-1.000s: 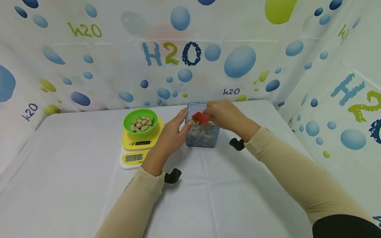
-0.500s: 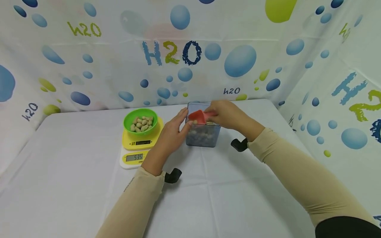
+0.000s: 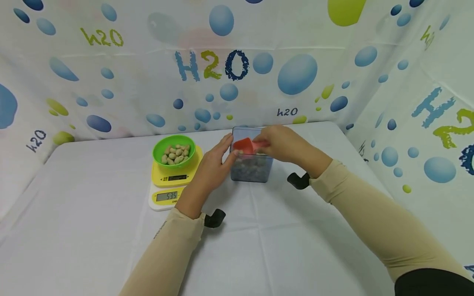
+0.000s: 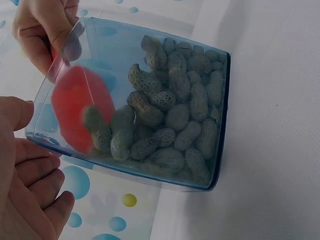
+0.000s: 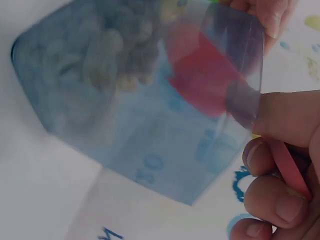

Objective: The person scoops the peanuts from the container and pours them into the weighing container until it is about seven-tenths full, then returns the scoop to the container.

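Observation:
A clear bluish plastic box stands on the table, partly filled with unshelled peanuts. My right hand pinches the handle of a red scoop between thumb and fingers. The scoop's bowl is inside the box, above and against the peanuts; in the left wrist view a couple of peanuts overlap its lower edge. My left hand rests along the box's left side, fingers extended and thumb at the front rim.
Left of the box, a yellow and white kitchen scale bears a green bowl with peanuts in it. Its display reads 535. A white cloth covers the table, and a printed curtain hangs behind.
The scoop has turned from edge-down to a more level tilt, and my right hand has shifted slightly right. My left hand, the box and the scale stay put.

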Tool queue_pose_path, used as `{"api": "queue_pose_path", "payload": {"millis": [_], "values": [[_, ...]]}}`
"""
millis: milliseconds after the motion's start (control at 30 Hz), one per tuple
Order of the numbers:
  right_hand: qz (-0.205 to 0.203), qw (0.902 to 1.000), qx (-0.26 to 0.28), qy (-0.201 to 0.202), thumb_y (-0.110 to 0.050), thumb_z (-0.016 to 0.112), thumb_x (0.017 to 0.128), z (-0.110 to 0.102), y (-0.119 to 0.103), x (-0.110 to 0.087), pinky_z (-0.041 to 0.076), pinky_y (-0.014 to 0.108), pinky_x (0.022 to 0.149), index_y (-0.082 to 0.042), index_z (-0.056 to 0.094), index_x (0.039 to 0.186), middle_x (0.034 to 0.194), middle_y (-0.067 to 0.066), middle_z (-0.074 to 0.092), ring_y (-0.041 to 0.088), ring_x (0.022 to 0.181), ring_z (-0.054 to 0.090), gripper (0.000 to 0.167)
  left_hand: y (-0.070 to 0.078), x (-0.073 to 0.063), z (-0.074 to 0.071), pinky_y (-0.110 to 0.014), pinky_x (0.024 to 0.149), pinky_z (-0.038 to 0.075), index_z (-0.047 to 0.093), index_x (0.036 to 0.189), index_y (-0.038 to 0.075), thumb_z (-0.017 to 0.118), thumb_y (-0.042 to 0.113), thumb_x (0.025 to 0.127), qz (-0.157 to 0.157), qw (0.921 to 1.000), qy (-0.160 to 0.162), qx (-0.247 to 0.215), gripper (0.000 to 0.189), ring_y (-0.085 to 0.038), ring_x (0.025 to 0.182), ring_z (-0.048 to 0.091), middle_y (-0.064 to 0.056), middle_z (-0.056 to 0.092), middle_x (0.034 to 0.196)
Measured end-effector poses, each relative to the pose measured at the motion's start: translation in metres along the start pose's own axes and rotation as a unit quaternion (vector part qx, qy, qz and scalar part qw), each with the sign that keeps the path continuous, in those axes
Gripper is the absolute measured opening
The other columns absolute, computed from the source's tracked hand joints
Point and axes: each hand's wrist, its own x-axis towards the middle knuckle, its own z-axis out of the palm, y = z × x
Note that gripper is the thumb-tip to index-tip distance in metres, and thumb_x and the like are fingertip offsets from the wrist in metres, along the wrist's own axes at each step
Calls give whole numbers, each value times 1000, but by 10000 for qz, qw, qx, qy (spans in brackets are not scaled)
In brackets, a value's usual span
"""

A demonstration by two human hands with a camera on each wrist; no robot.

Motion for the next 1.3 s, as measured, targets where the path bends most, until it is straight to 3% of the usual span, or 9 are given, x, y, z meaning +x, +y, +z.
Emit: {"api": "queue_pose_path", "payload": {"millis": [100,200,367,733,867,1000,1067,1167,1300], "values": [[-393,9978,-477,245,-12,73,89,-2,-1,-4,49,29,65,-13,76,112,85,3,66,19,75,56,24,1,0,0,-41,120,28,28,157,19,42,46,104,-24,10000,6,-16,61,-14,149,25,5,25,162],[-830,9912,-885,532,-8,75,86,-1,1,-6,51,29,64,-14,78,106,80,3,64,19,72,58,21,1,-1,0,-41,120,28,27,157,19,41,47,104,-12,10000,3,-22,61,-14,149,25,5,24,163],[-1257,9845,-953,770,-6,75,86,7,7,-6,51,29,63,-12,77,96,77,4,62,18,69,59,13,1,-2,0,-41,121,27,27,157,18,40,48,104,32,10000,-5,-18,62,-15,149,25,5,24,163],[-835,9964,-149,-7,-18,75,88,-5,20,-8,50,31,68,-14,76,112,83,-1,64,15,75,55,25,-2,-1,2,-41,121,27,27,157,17,40,48,104,78,10000,20,-26,63,-15,149,25,4,24,163],[-917,9915,-895,221,-21,75,88,0,15,-4,49,30,65,-17,77,107,81,0,65,16,73,58,20,-1,0,1,-41,121,27,28,156,17,41,49,103,94,9999,90,-34,64,-15,149,25,4,25,162],[-743,9737,-2128,334,-27,77,86,8,0,5,46,33,65,-23,78,104,85,0,72,17,78,66,19,-1,1,0,-41,120,28,30,156,14,42,49,103,121,9998,125,-42,64,-17,149,27,1,27,162],[-612,9674,-2444,244,-29,78,85,9,-6,9,47,35,67,-22,78,105,88,0,73,18,82,67,21,-1,0,-1,-42,120,28,30,156,14,43,47,103,121,9998,118,-66,64,-17,149,27,0,27,162],[-666,9684,-2399,163,-25,77,86,9,-11,13,53,34,70,-17,78,104,89,2,72,20,81,67,20,0,0,0,-42,120,28,30,155,13,45,45,103,95,9998,110,-108,63,-17,149,27,0,27,162],[-869,9827,-1633,80,-20,73,90,6,-5,10,51,30,67,-13,77,97,81,2,65,19,73,60,11,0,0,1,-40,120,27,29,156,14,44,47,103,115,9999,72,-88,64,-16,149,26,1,27,162]]}}
